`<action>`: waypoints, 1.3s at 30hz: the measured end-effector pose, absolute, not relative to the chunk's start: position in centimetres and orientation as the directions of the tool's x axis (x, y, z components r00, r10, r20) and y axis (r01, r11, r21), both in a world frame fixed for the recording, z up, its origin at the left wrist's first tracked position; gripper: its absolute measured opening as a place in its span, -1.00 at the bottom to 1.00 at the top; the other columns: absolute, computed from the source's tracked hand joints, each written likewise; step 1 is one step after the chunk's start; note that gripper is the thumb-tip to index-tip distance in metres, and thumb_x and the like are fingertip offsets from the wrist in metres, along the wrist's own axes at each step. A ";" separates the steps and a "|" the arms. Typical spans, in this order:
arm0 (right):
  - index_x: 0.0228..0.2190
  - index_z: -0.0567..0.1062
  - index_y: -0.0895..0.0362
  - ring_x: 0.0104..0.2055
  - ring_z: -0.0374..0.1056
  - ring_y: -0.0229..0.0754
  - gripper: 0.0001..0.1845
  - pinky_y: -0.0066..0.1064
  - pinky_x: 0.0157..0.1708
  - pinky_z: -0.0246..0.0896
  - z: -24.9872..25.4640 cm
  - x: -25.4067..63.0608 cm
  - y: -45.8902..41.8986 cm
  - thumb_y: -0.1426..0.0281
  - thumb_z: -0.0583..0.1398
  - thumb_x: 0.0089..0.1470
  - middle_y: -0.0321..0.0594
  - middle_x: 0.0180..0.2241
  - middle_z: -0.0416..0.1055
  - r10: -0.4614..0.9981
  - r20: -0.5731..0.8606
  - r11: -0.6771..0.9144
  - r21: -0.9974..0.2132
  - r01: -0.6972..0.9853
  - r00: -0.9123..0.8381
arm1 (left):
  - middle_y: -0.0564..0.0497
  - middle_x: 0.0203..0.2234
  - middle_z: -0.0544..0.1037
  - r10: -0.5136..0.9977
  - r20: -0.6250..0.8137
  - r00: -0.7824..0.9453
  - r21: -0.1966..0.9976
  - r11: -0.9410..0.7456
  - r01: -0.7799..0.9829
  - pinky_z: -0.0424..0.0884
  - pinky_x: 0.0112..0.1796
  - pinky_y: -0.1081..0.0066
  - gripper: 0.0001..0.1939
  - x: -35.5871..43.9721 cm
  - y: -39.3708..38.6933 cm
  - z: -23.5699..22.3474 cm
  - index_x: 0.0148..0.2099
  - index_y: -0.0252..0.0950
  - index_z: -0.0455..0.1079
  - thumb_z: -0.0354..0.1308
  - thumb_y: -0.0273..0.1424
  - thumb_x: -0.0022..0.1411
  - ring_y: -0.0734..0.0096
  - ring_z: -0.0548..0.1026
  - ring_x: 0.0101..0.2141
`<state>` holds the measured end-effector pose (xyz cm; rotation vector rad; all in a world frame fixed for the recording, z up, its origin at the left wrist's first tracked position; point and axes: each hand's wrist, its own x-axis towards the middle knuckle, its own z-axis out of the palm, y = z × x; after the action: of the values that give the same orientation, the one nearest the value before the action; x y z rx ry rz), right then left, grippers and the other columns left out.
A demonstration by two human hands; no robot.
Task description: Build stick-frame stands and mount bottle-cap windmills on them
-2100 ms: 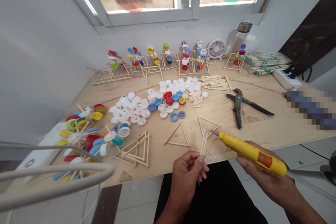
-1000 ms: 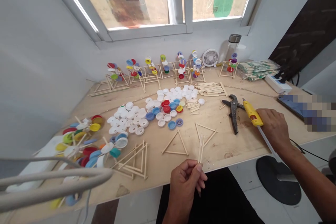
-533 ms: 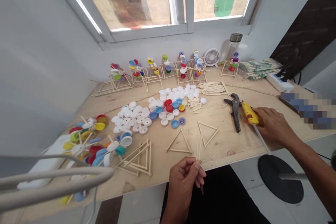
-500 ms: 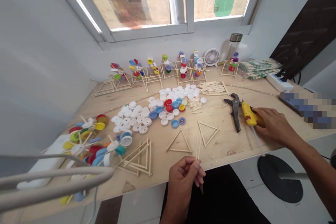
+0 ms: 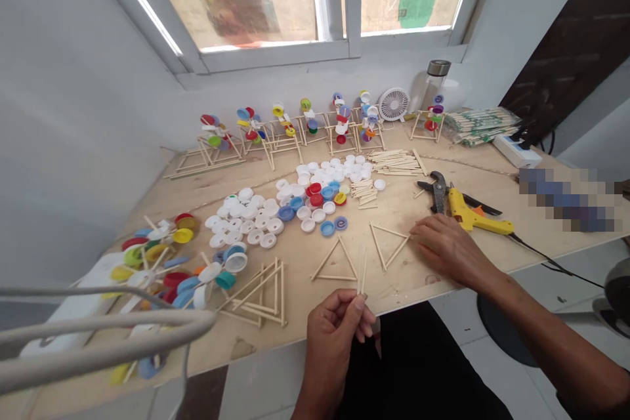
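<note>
Grip of left hand (image 5: 335, 335): clenched — thumb and fingers pinching a small bunch of thin wooden sticks (image 5: 363, 272), held upright, upper ends rising well above the fingertips

Place of the sticks: just over the front edge of the plywood tabletop (image 5: 295, 321), beside the tip of a wooden stick triangle (image 5: 335, 279)

Grip of right hand (image 5: 450, 252): released — palm down over the plywood, fingers loosely extended, nothing held

Nearest to right hand: a second stick triangle (image 5: 388, 234), its corner just beside the fingertips

Tools beyond right hand: yellow hot glue gun (image 5: 472, 220) lying on its side, partly across black-handled pliers (image 5: 438, 187); black power cord (image 5: 556, 268) trailing off to the right

Middle of the board: white bottle caps (image 5: 236, 223) in loose heaps, with blue and red caps (image 5: 315, 200) among them, and a pile of cut sticks (image 5: 396, 162) behind

Along the wall: a row of stick stands with bottle-cap pinwheels (image 5: 285, 125), a small white fan (image 5: 394, 104), a glass bottle (image 5: 436, 79), a wrapped bundle of sticks (image 5: 480, 126), a power strip (image 5: 509, 151)

Front left: loose cap pinwheels (image 5: 152, 269) beside stacked stick triangles (image 5: 256, 295); a grey cable loop (image 5: 98, 335) blurred across the view

Far right: a pixelated object (image 5: 566, 200) — too blurred to name
</note>
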<state>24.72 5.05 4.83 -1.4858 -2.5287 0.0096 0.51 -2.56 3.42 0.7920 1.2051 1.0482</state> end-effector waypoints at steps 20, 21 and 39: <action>-0.37 0.42 0.08 -0.36 0.44 -0.19 -0.88 -0.39 -0.37 0.26 4.7 23.7 5.6 0.36 0.09 0.05 -0.26 -0.40 0.52 0.987 -0.040 0.093 -0.635 0.767 -0.153 | 0.02 -0.63 0.51 0.951 -0.308 -0.019 0.943 0.302 -0.141 0.27 -0.59 0.52 -0.74 -0.2 -2.5 3.6 -0.40 -0.34 0.42 0.25 -0.21 0.04 0.52 0.35 -0.64; -0.36 0.41 0.08 -0.35 0.45 -0.18 -0.89 -0.38 -0.37 0.28 4.4 23.6 5.3 0.35 0.10 0.04 -0.26 -0.41 0.53 0.992 -0.054 0.039 -0.713 0.700 -0.110 | 0.02 -0.63 0.51 0.955 -0.296 -0.013 0.950 0.293 -0.110 0.27 -0.58 0.52 -0.74 -0.4 -2.4 3.6 -0.40 -0.34 0.42 0.24 -0.21 0.05 0.51 0.36 -0.63; -0.35 0.38 0.15 -0.58 0.22 -0.33 -0.70 -0.48 -0.57 0.08 2.0 19.3 4.4 0.23 0.27 -0.10 -0.35 -0.57 0.39 0.985 -0.079 -0.092 -0.992 0.083 0.153 | 0.07 -0.59 0.51 0.972 0.227 0.056 0.671 -0.198 0.714 0.27 -0.48 0.50 -0.84 -2.1 0.8 3.7 -0.32 -0.26 0.44 0.09 -0.32 0.20 0.45 0.42 -0.58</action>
<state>19.30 4.42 1.99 -1.4060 -1.1191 1.1146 -2.06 0.81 3.71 1.9612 1.6885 0.9258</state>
